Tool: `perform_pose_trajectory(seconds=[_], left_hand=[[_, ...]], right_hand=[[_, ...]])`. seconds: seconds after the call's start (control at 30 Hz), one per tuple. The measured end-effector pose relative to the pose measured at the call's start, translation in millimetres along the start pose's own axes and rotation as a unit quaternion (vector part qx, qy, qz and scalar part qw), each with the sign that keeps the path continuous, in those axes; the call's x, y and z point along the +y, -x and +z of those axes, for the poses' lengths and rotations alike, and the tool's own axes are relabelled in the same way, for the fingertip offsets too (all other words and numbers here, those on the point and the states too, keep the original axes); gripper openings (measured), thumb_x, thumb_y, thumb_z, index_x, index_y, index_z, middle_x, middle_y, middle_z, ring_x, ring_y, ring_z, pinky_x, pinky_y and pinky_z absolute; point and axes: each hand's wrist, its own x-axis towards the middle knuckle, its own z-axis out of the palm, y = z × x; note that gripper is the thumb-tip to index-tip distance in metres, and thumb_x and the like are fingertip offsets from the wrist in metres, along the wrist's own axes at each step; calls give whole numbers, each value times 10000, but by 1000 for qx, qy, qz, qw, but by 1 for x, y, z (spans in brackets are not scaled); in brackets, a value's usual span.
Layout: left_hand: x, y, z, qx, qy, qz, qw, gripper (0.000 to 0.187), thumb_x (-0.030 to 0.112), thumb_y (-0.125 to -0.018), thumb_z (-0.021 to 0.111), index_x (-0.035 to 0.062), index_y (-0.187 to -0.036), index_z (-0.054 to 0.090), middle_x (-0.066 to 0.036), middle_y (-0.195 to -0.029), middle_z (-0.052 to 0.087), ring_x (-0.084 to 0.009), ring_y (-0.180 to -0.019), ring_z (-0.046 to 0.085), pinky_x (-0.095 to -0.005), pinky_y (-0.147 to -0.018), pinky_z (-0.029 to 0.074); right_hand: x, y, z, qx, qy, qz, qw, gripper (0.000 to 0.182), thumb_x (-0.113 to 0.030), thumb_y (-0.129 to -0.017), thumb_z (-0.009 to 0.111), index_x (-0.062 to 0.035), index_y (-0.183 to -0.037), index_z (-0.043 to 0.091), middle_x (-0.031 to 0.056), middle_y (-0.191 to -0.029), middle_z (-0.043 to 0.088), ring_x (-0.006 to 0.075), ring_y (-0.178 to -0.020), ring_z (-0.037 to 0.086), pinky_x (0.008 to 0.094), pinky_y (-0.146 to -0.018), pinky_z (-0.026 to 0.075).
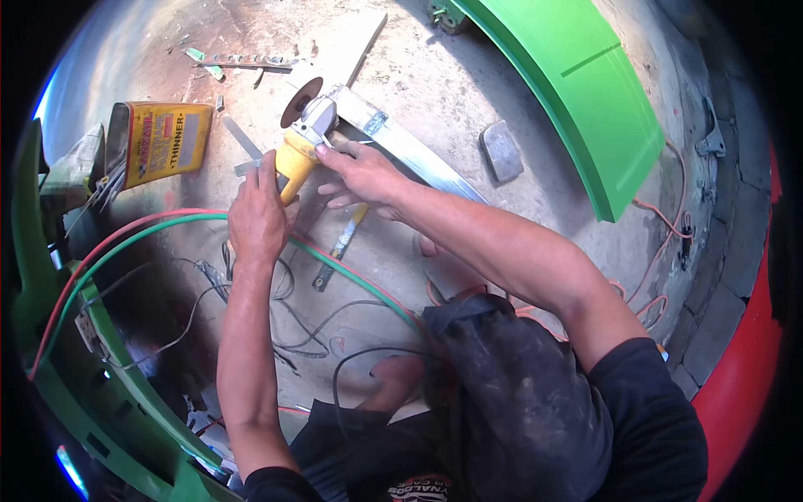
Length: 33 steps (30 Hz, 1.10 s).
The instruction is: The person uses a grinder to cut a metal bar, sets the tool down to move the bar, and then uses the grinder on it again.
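A yellow angle grinder point(296, 161) with a silver head and a brown disc point(301, 102) is held between my two hands. My left hand point(258, 213) wraps round the rear of its yellow body. On the other side, my right hand point(364, 174) has its thumb against the body near the head, its lower fingers partly spread beneath. Just beyond the grinder lies a silver metal bar point(418, 152) on the floor. A scraper-like tool with a yellow handle point(341, 245) lies below my hands.
A yellow thinner can point(169, 142) lies at the left. Red and green hoses point(159, 219) and black cables point(314, 335) cross the floor. At the upper right are a large green panel point(577, 92) and a grey block point(501, 151). Another green part point(134, 402) stands lower left.
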Motion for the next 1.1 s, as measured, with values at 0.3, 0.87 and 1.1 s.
perform_pose_trajectory(seconds=[0.3,0.87,1.1], left_hand=[[71,44,38,-32,673,-206,710,668,189,-810,807,-40,-1340,472,-139,-1131,645,-210,-1007,651,-345,-872,542],[86,5,31,-55,747,-200,632,452,151,-898,748,-4,-1263,530,-79,-1054,630,-158,-891,636,-306,-774,543],[90,1,33,-45,709,-210,672,369,136,-895,746,9,-1191,565,-70,-1008,639,-153,-864,630,-305,-726,532]], right_hand=[[27,69,0,-66,-13,43,997,921,-515,-952,680,0,-1572,232,210,-1416,500,272,-1295,529,401,-1056,464],[25,52,-11,-70,-85,4,994,804,-423,-998,648,-78,-1580,214,136,-1461,450,251,-1342,491,402,-1091,435],[15,60,-7,-71,-107,0,992,857,-430,-986,662,-24,-1575,191,171,-1450,447,255,-1339,490,380,-1099,423]])
